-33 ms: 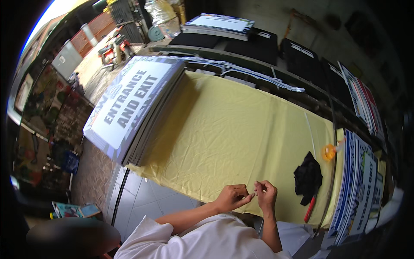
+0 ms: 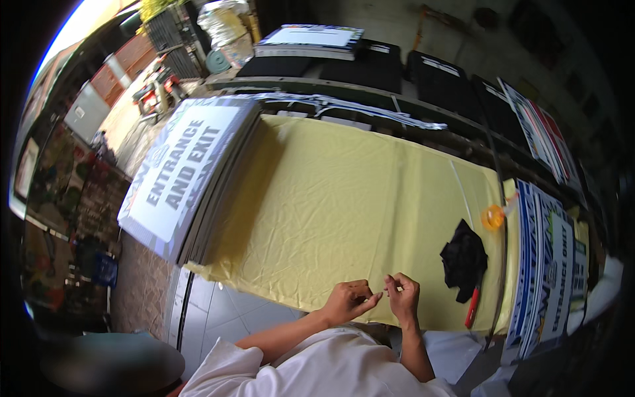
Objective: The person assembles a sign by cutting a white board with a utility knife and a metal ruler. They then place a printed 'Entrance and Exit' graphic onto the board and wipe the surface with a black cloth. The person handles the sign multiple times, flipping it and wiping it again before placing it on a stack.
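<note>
Both hands are close together over the near edge of a yellow cloth [image 2: 317,198] spread on the table. My left hand [image 2: 349,301] is closed, its thumb pointing toward the other hand. My right hand [image 2: 403,299] is curled in a pinch, fingertips almost meeting the left thumb. Anything between the fingers is too small to make out. To the right of my right hand lie a crumpled black cloth [image 2: 464,258] and a red-handled tool [image 2: 472,308], partly against that cloth.
A thick stack of printed sign boards [image 2: 188,155] stands on the table's left end, another sign stack [image 2: 539,264] on the right. An orange round object [image 2: 493,218] and a thin white strip [image 2: 461,192] lie near the right side. White strips [image 2: 344,106] lie along the far edge.
The whole view has shifted slightly, so the table and stacks sit a little further left. Both hands keep nearly the same pose, fingertips still close together.
</note>
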A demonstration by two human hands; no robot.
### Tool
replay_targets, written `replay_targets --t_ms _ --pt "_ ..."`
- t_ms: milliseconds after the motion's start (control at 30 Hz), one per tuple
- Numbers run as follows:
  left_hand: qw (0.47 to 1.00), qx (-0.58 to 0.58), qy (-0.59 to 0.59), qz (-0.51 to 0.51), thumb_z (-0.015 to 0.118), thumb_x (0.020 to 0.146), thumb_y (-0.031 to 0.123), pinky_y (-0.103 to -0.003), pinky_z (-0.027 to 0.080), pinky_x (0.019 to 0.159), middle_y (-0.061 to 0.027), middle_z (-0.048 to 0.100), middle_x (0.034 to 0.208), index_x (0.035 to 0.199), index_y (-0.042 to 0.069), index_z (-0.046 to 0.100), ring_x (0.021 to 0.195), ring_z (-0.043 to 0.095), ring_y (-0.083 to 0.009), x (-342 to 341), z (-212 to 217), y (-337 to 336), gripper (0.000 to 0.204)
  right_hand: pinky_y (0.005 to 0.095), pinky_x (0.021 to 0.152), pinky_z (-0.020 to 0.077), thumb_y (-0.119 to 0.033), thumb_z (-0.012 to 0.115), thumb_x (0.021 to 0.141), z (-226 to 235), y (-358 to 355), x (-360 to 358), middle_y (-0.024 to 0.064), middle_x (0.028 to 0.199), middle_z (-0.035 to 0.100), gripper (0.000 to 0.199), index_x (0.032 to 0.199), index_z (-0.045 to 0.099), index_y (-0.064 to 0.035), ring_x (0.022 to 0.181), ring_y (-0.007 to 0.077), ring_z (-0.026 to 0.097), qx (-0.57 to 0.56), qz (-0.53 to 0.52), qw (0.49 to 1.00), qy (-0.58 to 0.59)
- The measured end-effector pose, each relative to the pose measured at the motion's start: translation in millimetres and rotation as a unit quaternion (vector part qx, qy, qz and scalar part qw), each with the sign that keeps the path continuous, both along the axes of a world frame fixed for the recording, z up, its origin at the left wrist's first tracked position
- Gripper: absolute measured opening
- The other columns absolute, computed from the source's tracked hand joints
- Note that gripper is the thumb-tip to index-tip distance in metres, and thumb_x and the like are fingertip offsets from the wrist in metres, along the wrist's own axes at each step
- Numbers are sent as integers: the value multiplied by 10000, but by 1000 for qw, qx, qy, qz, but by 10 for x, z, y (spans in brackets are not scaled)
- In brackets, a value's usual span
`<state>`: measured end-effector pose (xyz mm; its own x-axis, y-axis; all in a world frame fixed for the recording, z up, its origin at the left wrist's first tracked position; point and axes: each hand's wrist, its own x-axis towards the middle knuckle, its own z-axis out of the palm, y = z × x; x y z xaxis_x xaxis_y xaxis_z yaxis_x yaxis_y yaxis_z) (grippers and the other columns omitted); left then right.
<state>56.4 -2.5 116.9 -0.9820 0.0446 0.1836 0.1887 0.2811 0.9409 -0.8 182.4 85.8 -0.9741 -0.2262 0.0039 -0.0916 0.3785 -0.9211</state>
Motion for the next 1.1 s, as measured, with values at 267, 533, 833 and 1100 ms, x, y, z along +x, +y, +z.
replay_targets --t_ms 267,533,833,1100 --pt "998 -4 -45 52 775 966 210 -267 371 501 -44 668 666 680 2 654 543 499 -68 -271 -301 1005 374 321 693 538 -171 728 982 106 1485 406 85 879 702 152 1017 715 -24 735 182 681 -12 -125 988 89" --pt "985 11 -168 36 796 956 259 -249 486 689 -105 734 800 920 -25 725 732 625 -99 -605 -145 2606 295 313 671 515 -168 777 942 -69 3280 1151 76 825 694 157 979 716 -28 708 187 650 32 -348 930 116" --pt "914 -384 -10 126 736 830 707 -668 188 1221 -283 245 1669 1574 169 457 1535 173 -535 -1654 -839 3055 959 401 841 551 -309 811 897 4 3314 937 69 988 684 356 1154 695 -92 956 272 675 82 -142 972 166" --pt "950 -203 129 198 700 898 116 -453 520 902 -169 689 1063 1094 -17 629 1008 653 -324 -2006 -1280 2600 248 390 897 569 -281 795 924 26 2984 484 84 1136 671 405 1265 656 -113 999 274 682 36 -107 968 226"
